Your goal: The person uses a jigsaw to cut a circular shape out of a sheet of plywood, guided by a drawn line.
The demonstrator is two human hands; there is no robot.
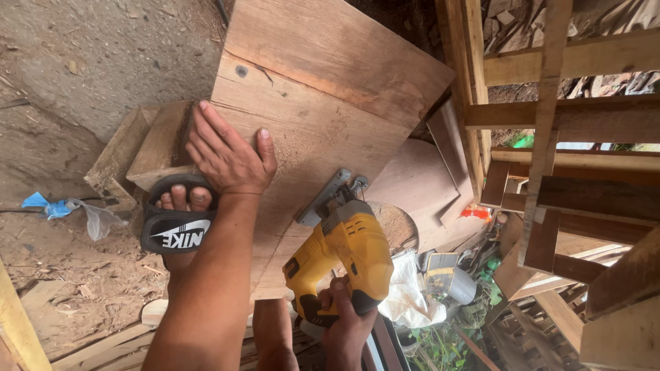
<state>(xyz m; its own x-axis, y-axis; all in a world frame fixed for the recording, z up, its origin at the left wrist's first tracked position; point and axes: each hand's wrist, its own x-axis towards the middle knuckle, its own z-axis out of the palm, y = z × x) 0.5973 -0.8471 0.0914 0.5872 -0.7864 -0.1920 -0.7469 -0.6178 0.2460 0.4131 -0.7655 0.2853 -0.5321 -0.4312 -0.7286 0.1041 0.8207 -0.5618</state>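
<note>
While the left hand (228,154) lies flat and open on the wooden board (316,117), fingers spread and gripping nothing, the right hand (346,323) is closed tight round the handle of the yellow jigsaw (344,254), whose metal shoe sits on the board's near edge, just right of that flat hand. The board rests tilted across a small wooden box (148,148), which stands left of it. A foot in a black sandal (177,223) is planted just below the left hand, close against the box.

The likeliest trouble, as I judge it, is the board shifting: it appears held only by hand pressure and the box beneath, so vibration could make it skid or chatter and pull the cut crooked. The flat hand lies near the saw's shoe; a jump of the tool toward it could reach the fingers. Whether the blade clears anything under the board cannot be told, since it is hidden. Sawdust on the board could also mask any cutting line.
</note>
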